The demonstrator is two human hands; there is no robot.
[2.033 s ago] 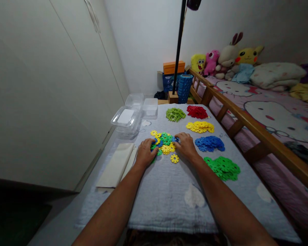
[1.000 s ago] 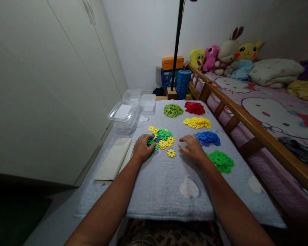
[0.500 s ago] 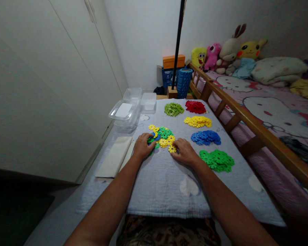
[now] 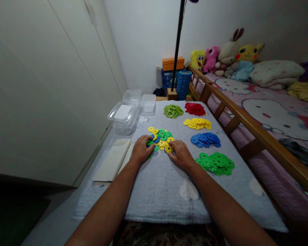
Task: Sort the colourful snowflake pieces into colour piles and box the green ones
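A mixed heap of yellow, green and blue flower-shaped plastic discs (image 4: pixel 165 135) lies in the middle of the cloth. My left hand (image 4: pixel 142 149) cups the heap's left edge, its fingers curved and thumb apart, beside blue and green discs. From the right, my right hand (image 4: pixel 181 153) rests against the heap with fingers and thumb spread around a yellow disc (image 4: pixel 168 148), touching its edge. Sorted piles lie on the right: light green pieces (image 4: pixel 173 111), red pieces (image 4: pixel 195 109), yellow discs (image 4: pixel 197 123), blue discs (image 4: pixel 205 139) and green discs (image 4: pixel 215 163).
Clear plastic containers (image 4: pixel 121 114) stand at the back left of the table. A folded beige cloth (image 4: pixel 113 160) lies left of my left forearm. The wooden bed rail (image 4: pixel 236 114) runs along the table's right side. A black pole (image 4: pixel 178 44) rises behind the table.
My right hand has moved left toward the heap, and the yellow disc beside its fingers has slid left with it. My left hand has stayed nearly in place. The view has tilted slightly.
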